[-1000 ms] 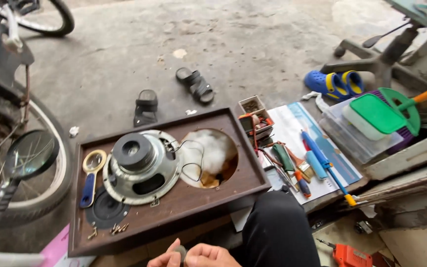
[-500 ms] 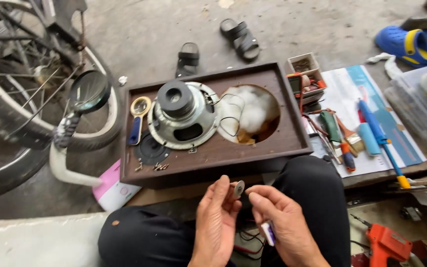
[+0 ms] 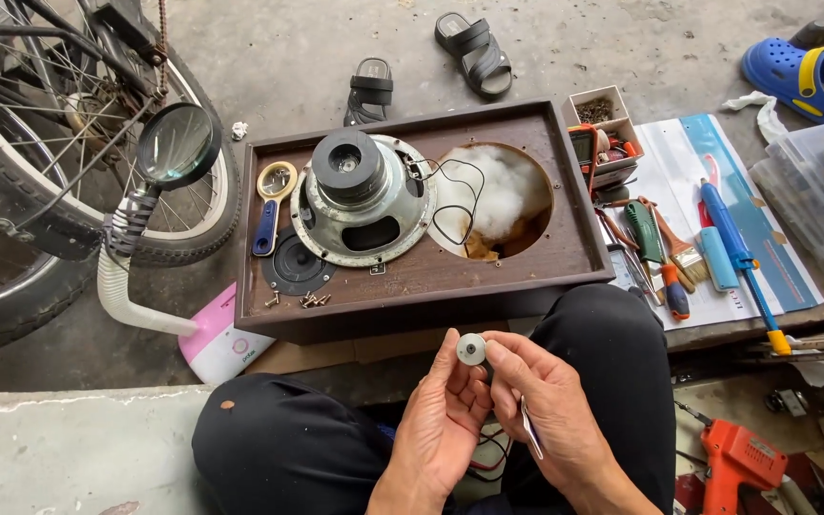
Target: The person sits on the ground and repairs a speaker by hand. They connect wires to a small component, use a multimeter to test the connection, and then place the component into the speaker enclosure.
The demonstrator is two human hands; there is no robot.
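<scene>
Bare concrete floor spreads out under a cluttered repair spot, with a bicycle wheel on the left and a wooden speaker cabinet lying face-up just beyond the seated person's knees. Compared with a second ago, when only fingertips showed at the bottom edge, both hands have come up fully into view and closer together, and the view has settled lower over the lap. The left hand now pinches a small round silvery disc between thumb and fingertips, holding it up flat toward the eye; half a second ago the piece looked duller and was seen more edge-on. The right hand touches the disc's side with its fingertips while its other fingers curl around a thin metal tool, gripped against the palm. So the attention has shifted from the cabinet to this small part, held above dark trousers and near thin wires trailing in the lap. On the cabinet the removed speaker driver rests magnet-up beside the open hole stuffed with white wadding, its leads running into it, with loose screws and a small black tweeter near the front edge. A magnifying glass on a flexible arm stands at the left, and screwdrivers lie on a board to the right.
</scene>
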